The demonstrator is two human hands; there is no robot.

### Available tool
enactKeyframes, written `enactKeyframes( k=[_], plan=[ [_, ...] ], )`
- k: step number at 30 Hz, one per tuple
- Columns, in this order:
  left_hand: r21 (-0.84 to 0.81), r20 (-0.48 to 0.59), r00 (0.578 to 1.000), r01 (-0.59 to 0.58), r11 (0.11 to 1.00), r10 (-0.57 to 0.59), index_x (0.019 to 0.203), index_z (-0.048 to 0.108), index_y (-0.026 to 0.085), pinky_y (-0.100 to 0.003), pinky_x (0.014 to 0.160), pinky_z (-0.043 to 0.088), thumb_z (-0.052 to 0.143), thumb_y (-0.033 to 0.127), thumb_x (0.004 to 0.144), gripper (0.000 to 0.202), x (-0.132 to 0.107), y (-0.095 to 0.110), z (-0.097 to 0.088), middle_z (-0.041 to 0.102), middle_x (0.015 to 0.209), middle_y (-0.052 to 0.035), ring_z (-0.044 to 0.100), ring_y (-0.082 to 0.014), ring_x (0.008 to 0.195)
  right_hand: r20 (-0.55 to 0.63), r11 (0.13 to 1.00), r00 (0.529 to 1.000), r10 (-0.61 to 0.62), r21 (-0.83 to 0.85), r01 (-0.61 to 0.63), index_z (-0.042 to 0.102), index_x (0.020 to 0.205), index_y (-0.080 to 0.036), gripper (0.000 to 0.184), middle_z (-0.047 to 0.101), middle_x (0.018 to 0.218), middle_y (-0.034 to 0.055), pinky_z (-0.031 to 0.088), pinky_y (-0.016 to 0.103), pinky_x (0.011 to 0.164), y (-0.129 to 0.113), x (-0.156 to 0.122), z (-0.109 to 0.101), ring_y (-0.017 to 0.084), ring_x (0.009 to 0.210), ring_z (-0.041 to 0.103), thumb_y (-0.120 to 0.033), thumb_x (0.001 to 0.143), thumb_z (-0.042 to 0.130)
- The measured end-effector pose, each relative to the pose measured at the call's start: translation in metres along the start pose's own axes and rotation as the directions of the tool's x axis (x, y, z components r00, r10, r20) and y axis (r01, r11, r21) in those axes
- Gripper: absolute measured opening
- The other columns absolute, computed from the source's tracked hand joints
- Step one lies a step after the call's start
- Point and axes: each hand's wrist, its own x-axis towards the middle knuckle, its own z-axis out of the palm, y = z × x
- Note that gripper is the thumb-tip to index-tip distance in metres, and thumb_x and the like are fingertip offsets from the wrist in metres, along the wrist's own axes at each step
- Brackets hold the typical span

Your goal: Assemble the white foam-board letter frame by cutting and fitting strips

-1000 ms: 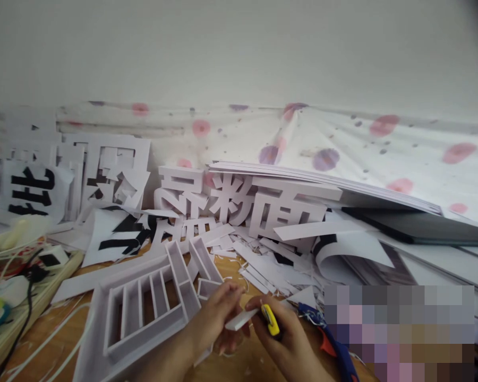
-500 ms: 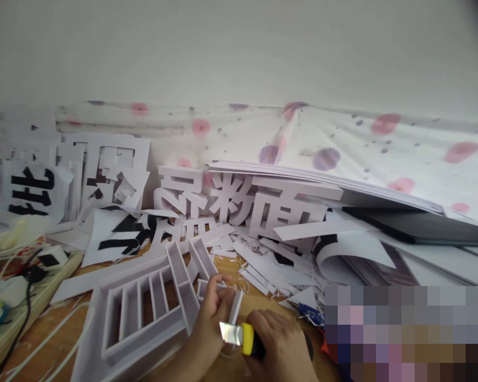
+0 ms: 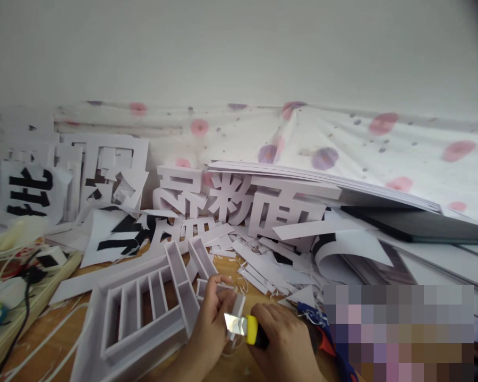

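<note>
My right hand [image 3: 281, 337] is closed around the yellow and black handle of a utility knife [image 3: 253, 331]. Its broad blade points left, near the fingers of my left hand [image 3: 213, 318]. Those fingers pinch a small white foam board strip [image 3: 237, 313], partly hidden by the hand and the blade. Just left of my left hand lies a hollow white foam board character [image 3: 143, 302], with its open back and thin dividers facing up. A narrow foam board box piece [image 3: 202, 260] sits beyond my fingers.
Foam board scraps [image 3: 263, 265] litter the wooden table [image 3: 43, 339]. Finished-looking white characters [image 3: 282, 209] stand along the back under stacked sheets [image 3: 322, 178]. A power strip [image 3: 63, 281] with cords runs down the left. Printed paper characters [image 3: 117, 233] lie behind. Part of the right is pixelated.
My right hand and the knife have shifted slightly right and up. The white strip in my left fingers is tilted a little differently and shows more of its face.
</note>
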Motion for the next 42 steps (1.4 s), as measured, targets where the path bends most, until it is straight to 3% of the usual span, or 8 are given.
enactKeyframes(
  k=[5, 14, 22, 29, 35, 42],
  plan=[
    [-0.004, -0.02, 1.0, 0.015, 1.0, -0.015, 0.098, 0.042, 0.026, -0.016, 0.04, 0.03, 0.061, 0.054, 0.077, 0.04, 0.001, -0.001, 0.001, 0.05, 0.056, 0.0091, 0.04, -0.0067, 0.044, -0.044, 0.998, 0.998, 0.036, -0.04, -0.038, 0.049, 0.064, -0.023, 0.011, 0.058, 0.056, -0.0022, 0.026, 0.025, 0.053, 0.002, 0.004, -0.001, 0.016, 0.053, 0.054, -0.013, 0.059, 0.05],
    [0.068, 0.001, 1.0, 0.013, 0.998, -0.014, 0.101, 0.041, 0.025, -0.016, 0.04, 0.025, 0.056, 0.057, 0.08, 0.041, -0.002, 0.002, -0.001, 0.05, 0.055, 0.0088, 0.036, -0.0057, 0.041, 0.072, 0.982, 0.985, 0.154, -0.125, -0.145, 0.055, 0.074, -0.024, 0.013, 0.065, 0.065, -0.0017, 0.032, 0.023, 0.054, 0.018, 0.01, -0.017, 0.017, 0.059, 0.062, -0.013, 0.067, 0.053],
    [-0.012, -0.038, 0.999, -0.001, 1.0, 0.001, 0.098, 0.042, 0.026, -0.016, 0.044, 0.03, 0.059, 0.05, 0.081, 0.034, -0.003, 0.002, 0.002, 0.045, 0.057, 0.0098, 0.039, -0.0064, 0.046, -0.019, 0.998, 0.998, -0.06, 0.001, 0.06, 0.05, 0.063, -0.023, 0.013, 0.059, 0.056, -0.0031, 0.028, 0.025, 0.052, -0.003, 0.004, -0.005, 0.015, 0.051, 0.053, -0.014, 0.054, 0.05],
    [0.091, -0.025, 0.999, -0.016, 0.996, 0.019, 0.1, 0.042, 0.026, -0.017, 0.047, 0.034, 0.056, 0.051, 0.083, 0.034, -0.005, 0.001, -0.001, 0.05, 0.059, 0.0081, 0.043, -0.0078, 0.05, -0.001, 0.998, 1.0, 0.016, -0.068, -0.016, 0.052, 0.064, -0.022, 0.01, 0.061, 0.057, -0.0024, 0.029, 0.023, 0.051, 0.004, 0.01, -0.017, 0.015, 0.053, 0.056, -0.012, 0.061, 0.052],
    [0.07, -0.033, 0.999, -0.013, 0.997, 0.016, 0.099, 0.041, 0.027, -0.016, 0.043, 0.031, 0.055, 0.051, 0.084, 0.032, -0.005, 0.0, 0.001, 0.045, 0.055, 0.0101, 0.038, -0.0064, 0.044, 0.003, 0.998, 0.999, -0.051, -0.047, 0.051, 0.052, 0.062, -0.022, 0.014, 0.06, 0.056, -0.0028, 0.03, 0.024, 0.052, -0.003, 0.008, -0.015, 0.015, 0.051, 0.055, -0.011, 0.054, 0.052],
    [0.11, -0.021, 1.0, -0.009, 0.994, 0.011, 0.098, 0.042, 0.025, -0.017, 0.045, 0.033, 0.054, 0.052, 0.083, 0.033, -0.007, 0.002, 0.0, 0.055, 0.06, 0.0064, 0.044, -0.0081, 0.047, 0.007, 0.996, 0.999, 0.034, -0.085, -0.033, 0.053, 0.067, -0.022, 0.01, 0.062, 0.059, -0.0014, 0.032, 0.024, 0.053, 0.012, 0.011, -0.018, 0.016, 0.055, 0.058, -0.013, 0.063, 0.053]
  ],
)
